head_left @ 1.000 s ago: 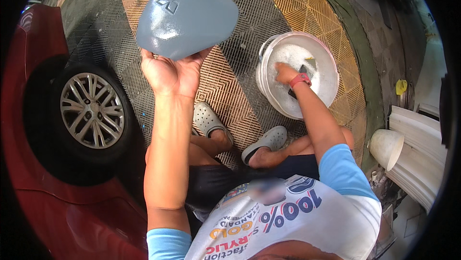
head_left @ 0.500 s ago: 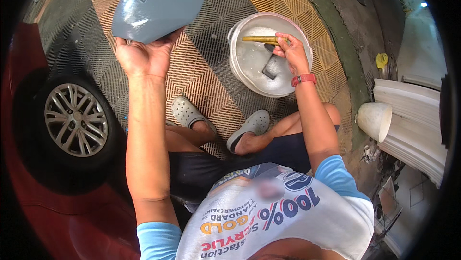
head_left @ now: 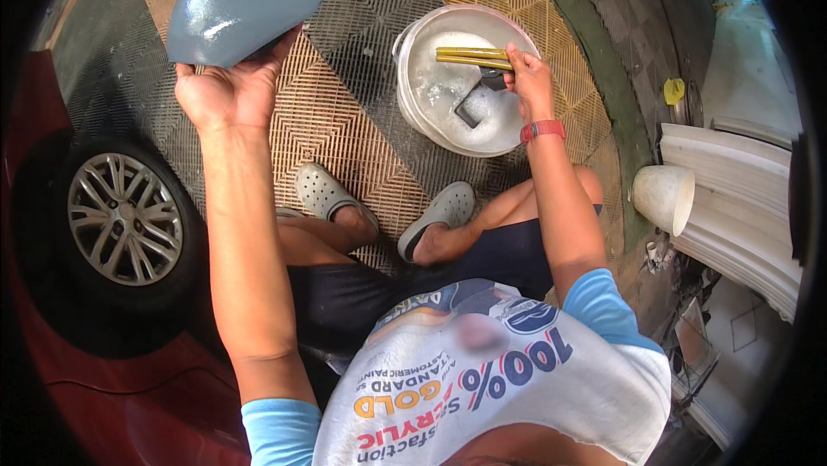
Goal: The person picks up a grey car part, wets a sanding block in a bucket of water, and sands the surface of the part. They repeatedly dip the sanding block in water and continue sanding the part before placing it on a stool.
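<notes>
My left hand is closed on the lower edge of a glossy grey car mirror cover, holding it up at the upper left. Its surface looks wet and bears a raised outline emblem; the fingers behind it are hidden. My right hand pinches a folded yellow-brown strip, which looks like folded sandpaper, with its layers slightly apart. The strip is above a white bucket of foamy water. Partly under the foam in the bucket lies a dark rectangular block.
A red car's wheel stands close on my left. Patterned grating mats cover the ground around my feet in grey clogs. To the right are a white pot and white stepped moulding.
The mirror cover and my left hand have shifted left and up in the picture. The strip's layers have spread apart, and more foam shows in the bucket. The whole view has shifted slightly.
</notes>
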The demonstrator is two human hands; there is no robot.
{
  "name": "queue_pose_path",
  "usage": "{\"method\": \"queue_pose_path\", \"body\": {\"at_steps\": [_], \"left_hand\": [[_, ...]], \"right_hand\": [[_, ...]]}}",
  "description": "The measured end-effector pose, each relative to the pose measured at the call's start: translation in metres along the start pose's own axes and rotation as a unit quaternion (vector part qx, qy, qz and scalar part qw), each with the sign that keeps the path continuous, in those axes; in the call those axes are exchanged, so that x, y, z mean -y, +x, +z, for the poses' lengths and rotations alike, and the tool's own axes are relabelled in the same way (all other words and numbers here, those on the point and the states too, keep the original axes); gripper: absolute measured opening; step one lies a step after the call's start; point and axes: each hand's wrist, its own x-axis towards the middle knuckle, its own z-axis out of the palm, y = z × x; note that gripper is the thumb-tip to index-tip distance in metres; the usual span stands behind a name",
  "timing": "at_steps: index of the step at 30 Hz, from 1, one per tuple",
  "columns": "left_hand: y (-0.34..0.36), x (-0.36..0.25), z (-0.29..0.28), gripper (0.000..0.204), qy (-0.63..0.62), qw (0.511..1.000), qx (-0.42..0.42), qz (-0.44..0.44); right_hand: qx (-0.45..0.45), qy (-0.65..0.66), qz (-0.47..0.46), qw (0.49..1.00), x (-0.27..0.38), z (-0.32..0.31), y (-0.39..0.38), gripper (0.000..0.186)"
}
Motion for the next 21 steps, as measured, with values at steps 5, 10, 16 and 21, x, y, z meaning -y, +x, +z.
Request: {"method": "queue_pose_path", "body": {"at_steps": [5, 10, 16, 21], "left_hand": [[0.0, -0.001, -0.002, 0.061, 0.005, 1.0, 0.014, 0.012], [0.006, -0.001, -0.015, 0.063, -0.018, 1.0, 0.025, 0.0], [0.008, -0.002, -0.021, 0.065, -0.015, 0.999, 0.029, -0.003], [0.004, 0.002, -0.012, 0.061, -0.02, 1.0, 0.021, 0.0]], "right_hand": [[-0.013, -0.036, 0.017, 0.999, 0.0, 0.001, 0.005, 0.047], [0.006, -0.011, 0.049, 0.999, 0.006, 0.007, 0.003, 0.047], [0.138, 0.027, 0.074, 0.987, 0.008, 0.001, 0.006, 0.043], [0.205, 0.129, 0.05, 0.969, -0.004, -0.008, 0.006, 0.061]]}}
